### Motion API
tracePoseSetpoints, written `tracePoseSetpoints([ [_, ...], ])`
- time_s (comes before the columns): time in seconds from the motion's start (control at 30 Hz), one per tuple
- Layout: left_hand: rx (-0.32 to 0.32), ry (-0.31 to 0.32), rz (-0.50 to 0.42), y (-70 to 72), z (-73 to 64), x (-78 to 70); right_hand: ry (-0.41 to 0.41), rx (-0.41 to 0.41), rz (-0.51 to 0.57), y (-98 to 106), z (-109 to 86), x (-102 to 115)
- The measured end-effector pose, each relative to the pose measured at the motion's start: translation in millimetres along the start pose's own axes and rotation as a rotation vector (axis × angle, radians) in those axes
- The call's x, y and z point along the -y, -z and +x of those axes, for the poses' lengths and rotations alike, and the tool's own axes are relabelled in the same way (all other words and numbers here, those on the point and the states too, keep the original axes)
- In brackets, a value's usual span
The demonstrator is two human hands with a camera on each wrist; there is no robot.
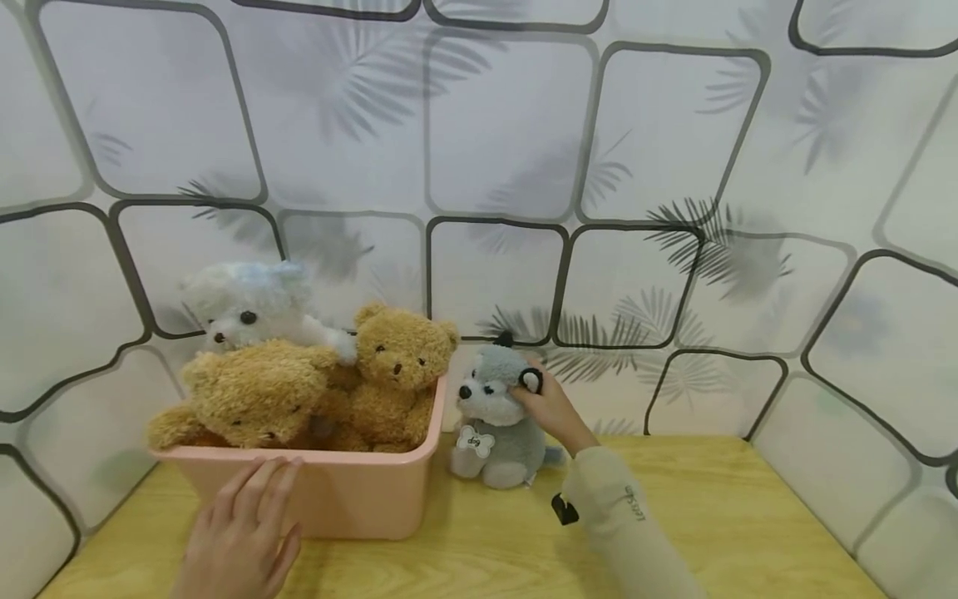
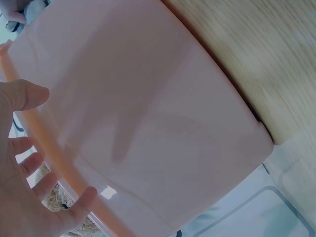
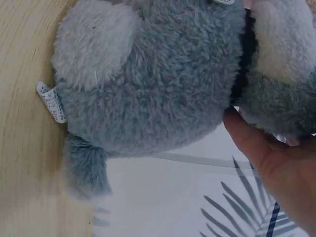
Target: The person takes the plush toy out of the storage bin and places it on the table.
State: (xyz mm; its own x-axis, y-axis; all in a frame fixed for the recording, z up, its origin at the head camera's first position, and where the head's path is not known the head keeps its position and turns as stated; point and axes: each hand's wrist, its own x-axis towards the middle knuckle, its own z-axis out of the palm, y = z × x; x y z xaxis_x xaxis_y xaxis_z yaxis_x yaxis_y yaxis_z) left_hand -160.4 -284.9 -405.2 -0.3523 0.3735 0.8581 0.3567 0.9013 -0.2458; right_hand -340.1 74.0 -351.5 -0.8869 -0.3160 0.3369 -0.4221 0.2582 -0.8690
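A grey and white plush dog [image 1: 512, 445] sits upright on the table, a bone-shaped tag [image 1: 476, 442] on its chest. My right hand [image 1: 555, 409] grips it at the back of the head and neck; the far fingers are hidden behind it. In the right wrist view the thumb [image 3: 247, 138] presses in beside the dark collar [image 3: 243, 59]. My left hand [image 1: 243, 528] rests at the front rim of a pink bin [image 1: 359, 495], fingers fairly straight and spread. Inside the bin are two brown teddy bears, one leaning forward [image 1: 254, 395] and one upright [image 1: 397, 358], plus a white plush toy [image 1: 250, 308].
The wood-grain table [image 1: 718, 507] extends to the right of the dog. Patterned wall covering [image 1: 509, 125] rises behind and along both sides, close behind the bin and dog. A small black item [image 1: 565, 509] hangs by the right sleeve [image 1: 614, 499].
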Motion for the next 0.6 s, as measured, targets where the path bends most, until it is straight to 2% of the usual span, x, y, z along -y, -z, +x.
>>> tracePoseSetpoints([
  [0.17,-0.037,0.003,-0.008,-3.0,-1.7,-1.5,0.069,-0.054,-0.069,-1,-3.3,0],
  [0.3,-0.041,0.005,0.001,-1.8,-3.4,-2.4,0.113,-0.118,-0.113,-7,-5.0,1],
  [0.5,-0.033,-0.005,-0.006,-2.6,-1.0,-1.9,0.079,-0.196,-0.178,-6,-8.8,15],
  [0.6,-0.047,-0.012,-0.003,-4.1,1.3,-1.5,0.089,-0.214,-0.163,-2,-8.6,23],
])
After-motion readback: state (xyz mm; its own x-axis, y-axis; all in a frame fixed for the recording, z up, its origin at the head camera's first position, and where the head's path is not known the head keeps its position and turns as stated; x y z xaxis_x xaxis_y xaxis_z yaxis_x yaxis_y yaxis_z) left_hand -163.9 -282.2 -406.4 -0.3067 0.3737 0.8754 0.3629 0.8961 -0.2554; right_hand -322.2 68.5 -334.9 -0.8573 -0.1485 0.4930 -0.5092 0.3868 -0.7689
